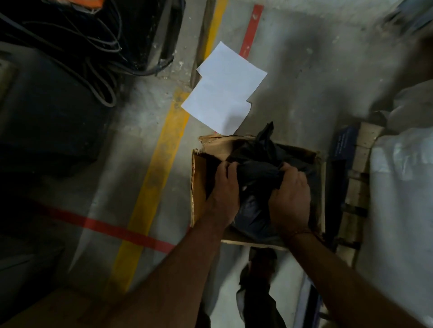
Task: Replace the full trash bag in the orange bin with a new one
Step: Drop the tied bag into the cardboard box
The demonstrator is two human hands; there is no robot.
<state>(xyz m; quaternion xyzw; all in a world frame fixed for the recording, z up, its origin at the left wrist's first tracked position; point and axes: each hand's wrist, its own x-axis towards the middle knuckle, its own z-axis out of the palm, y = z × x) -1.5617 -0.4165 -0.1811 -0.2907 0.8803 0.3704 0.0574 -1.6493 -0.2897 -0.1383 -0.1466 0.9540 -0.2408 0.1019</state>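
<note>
A black trash bag [256, 168] sits bunched inside an open cardboard box [199, 178] on the concrete floor, its twisted top sticking up at the far side. My left hand [225, 189] grips the bag's left side. My right hand [289, 195] grips its right side, fingers curled into the plastic. An orange object [90, 2] shows at the top left edge; I cannot tell whether it is the bin.
White paper sheets [222, 89] lie on the floor beyond the box. Yellow tape [150, 187] and red tape [105, 227] mark the floor. Dark equipment with cables [98, 46] stands at the top left. White sacks [403, 178] on a wooden pallet [358, 182] crowd the right.
</note>
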